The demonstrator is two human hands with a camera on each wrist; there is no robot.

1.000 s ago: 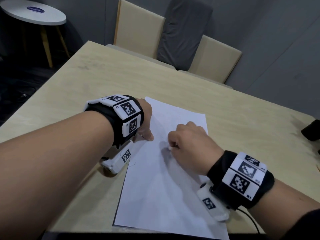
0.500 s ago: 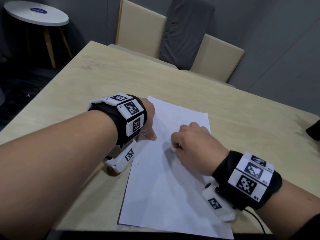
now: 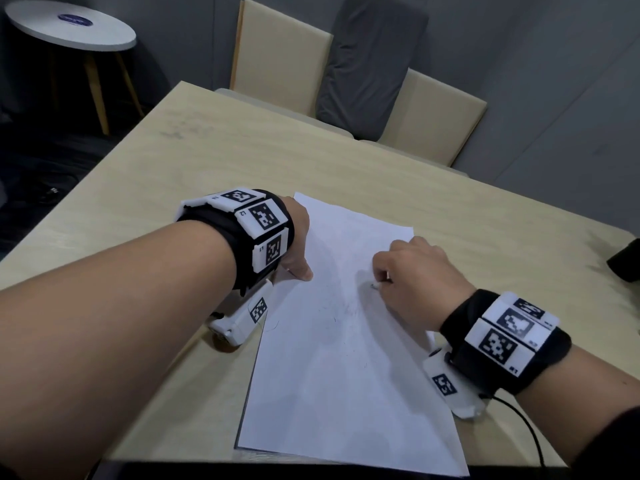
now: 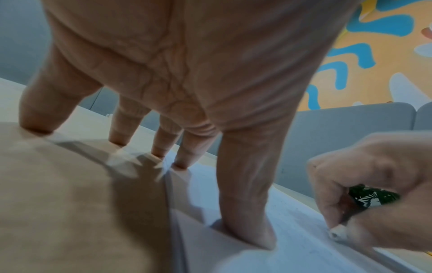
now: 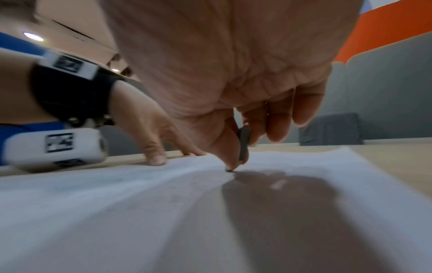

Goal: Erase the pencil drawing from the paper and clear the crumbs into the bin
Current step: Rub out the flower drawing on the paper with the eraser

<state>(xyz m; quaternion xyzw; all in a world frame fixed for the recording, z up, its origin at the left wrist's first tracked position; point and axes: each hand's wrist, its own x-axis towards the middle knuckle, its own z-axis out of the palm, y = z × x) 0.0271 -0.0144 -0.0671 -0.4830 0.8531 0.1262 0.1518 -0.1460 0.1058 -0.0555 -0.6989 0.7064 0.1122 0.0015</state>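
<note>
A white sheet of paper [image 3: 346, 358] lies on the light wooden table [image 3: 207, 161], with faint pencil marks [image 3: 332, 313] near its middle. My left hand [image 3: 298, 244] stands on spread, straight fingers. The thumb [image 4: 247, 203] presses the paper's left edge and the other fingertips rest on the table beside it. My right hand [image 3: 412, 271] pinches a small eraser [image 3: 375, 285] between thumb and fingers, its tip down on the paper [image 4: 292, 212]. The eraser [image 4: 337, 233] shows a greyed tip in the left wrist view. From the right wrist view the eraser [image 5: 243, 144] touches the paper [image 5: 117, 203]. No bin is in view.
Beige chairs [image 3: 277, 64] and a grey cushion [image 3: 370, 64] stand at the table's far side. A round white side table [image 3: 69, 26] is at the far left. A black object [image 3: 627, 259] sits at the right edge. A black cable [image 3: 519, 420] trails from my right wrist.
My right hand has slid the eraser a little to the right and farther up the paper. The left hand has stayed pressed on the paper's left edge.
</note>
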